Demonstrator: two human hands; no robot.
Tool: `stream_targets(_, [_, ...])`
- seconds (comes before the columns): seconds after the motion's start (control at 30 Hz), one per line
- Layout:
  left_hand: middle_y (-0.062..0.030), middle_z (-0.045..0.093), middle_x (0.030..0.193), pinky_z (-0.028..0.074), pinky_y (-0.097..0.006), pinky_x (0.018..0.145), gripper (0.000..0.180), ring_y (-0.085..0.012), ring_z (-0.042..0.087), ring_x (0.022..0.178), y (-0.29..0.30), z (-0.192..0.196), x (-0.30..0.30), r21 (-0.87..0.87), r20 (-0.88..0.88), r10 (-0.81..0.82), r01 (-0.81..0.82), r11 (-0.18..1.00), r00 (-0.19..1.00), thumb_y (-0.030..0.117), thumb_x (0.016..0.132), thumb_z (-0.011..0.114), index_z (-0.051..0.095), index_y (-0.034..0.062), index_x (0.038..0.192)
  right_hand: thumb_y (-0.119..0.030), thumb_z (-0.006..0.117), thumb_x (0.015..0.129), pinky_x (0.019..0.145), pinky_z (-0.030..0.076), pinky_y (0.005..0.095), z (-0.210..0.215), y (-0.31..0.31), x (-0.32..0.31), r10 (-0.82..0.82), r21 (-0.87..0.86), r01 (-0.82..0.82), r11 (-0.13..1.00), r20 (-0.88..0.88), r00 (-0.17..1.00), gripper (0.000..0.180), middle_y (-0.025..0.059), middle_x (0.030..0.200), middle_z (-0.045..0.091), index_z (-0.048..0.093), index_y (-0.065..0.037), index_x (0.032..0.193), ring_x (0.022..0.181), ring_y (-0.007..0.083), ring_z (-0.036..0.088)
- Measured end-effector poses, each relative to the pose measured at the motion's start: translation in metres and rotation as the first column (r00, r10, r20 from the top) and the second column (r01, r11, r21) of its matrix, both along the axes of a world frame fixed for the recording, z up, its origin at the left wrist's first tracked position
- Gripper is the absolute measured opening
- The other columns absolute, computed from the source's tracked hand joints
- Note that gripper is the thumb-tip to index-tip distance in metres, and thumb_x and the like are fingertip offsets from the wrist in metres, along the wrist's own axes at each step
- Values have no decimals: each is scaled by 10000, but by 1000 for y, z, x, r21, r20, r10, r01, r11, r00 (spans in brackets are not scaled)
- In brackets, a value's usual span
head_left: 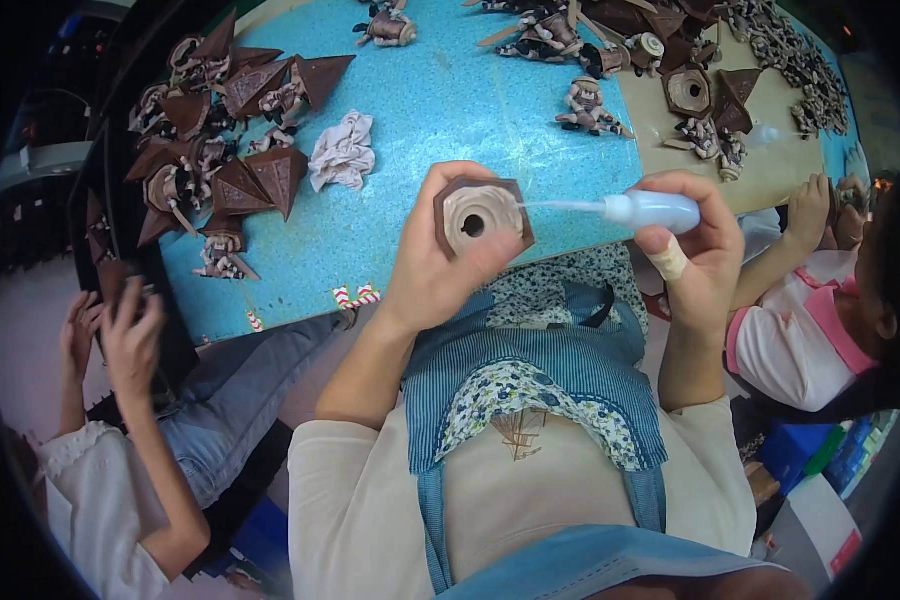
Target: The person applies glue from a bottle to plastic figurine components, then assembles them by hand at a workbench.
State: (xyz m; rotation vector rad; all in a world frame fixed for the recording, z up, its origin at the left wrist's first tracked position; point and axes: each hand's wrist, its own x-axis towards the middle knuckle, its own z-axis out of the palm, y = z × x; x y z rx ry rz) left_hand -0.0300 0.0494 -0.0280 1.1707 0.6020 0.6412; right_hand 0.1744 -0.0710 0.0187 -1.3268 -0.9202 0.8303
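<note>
At frame centre, your left hand (pixel 432 268) grips a brown hexagonal piece (pixel 481 214), its fingers hidden behind. At three o'clock, your right hand (pixel 698 250) squeezes a translucent blue glue bottle (pixel 652 211), nozzle touching the ridged disc.
</note>
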Motion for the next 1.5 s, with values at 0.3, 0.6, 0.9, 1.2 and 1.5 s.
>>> stream_targets(0.3, [-61, 582, 1083, 459, -294, 892, 681, -138, 569, 1015, -16, 13, 5, -25, -12, -122, 122, 992, 992, 132, 660, 846, 444, 24, 1199, -39, 765, 712, 637, 485, 335, 36, 10, -9, 45, 149, -211, 966, 708, 705, 332, 158, 863, 660, 627, 34, 1006, 738, 273, 630])
stream_targets(0.6, [-59, 582, 1077, 456, -288, 888, 670, -132, 565, 1010, -18, 20, 7, -50, -1, -131, 131, 990, 991, 136, 664, 845, 448, 28, 1193, -72, 744, 742, 622, 450, 341, 38, 4, -9, 67, 118, -245, 962, 772, 632, 310, 183, 881, 654, 620, 31, 1006, 748, 277, 619])
stream_targets(0.9, [-53, 585, 1063, 458, -285, 879, 633, -122, 565, 996, -17, 22, 7, -97, -23, -162, 159, 982, 987, 126, 670, 841, 465, 29, 1170, -77, 744, 755, 623, 449, 337, 38, 2, -10, 82, 88, -234, 968, 773, 629, 303, 187, 874, 652, 622, 28, 1012, 739, 280, 606])
stream_targets(1.2, [-90, 607, 1059, 496, -283, 804, 714, -152, 604, 968, -3, 34, -14, 351, -473, -7, 195, 916, 881, 197, 613, 909, 510, -1, 1172, -29, 701, 839, 815, 499, 288, -9, 16, -2, 61, 1, -61, 998, -52, 997, 412, 100, 1045, 595, 494, 18, 1193, 940, 151, 607])
stream_targets(1.5, [-169, 484, 1194, 402, -374, 971, 735, -271, 532, 1082, 4, 29, -35, 443, -33, 214, -178, 879, 976, 206, 788, 665, 341, -36, 1401, 7, 649, 769, 848, 503, 365, -74, 115, -30, 25, 83, -47, 995, 249, 968, 348, 128, 1063, 598, 595, -6, 1113, 988, 246, 632])
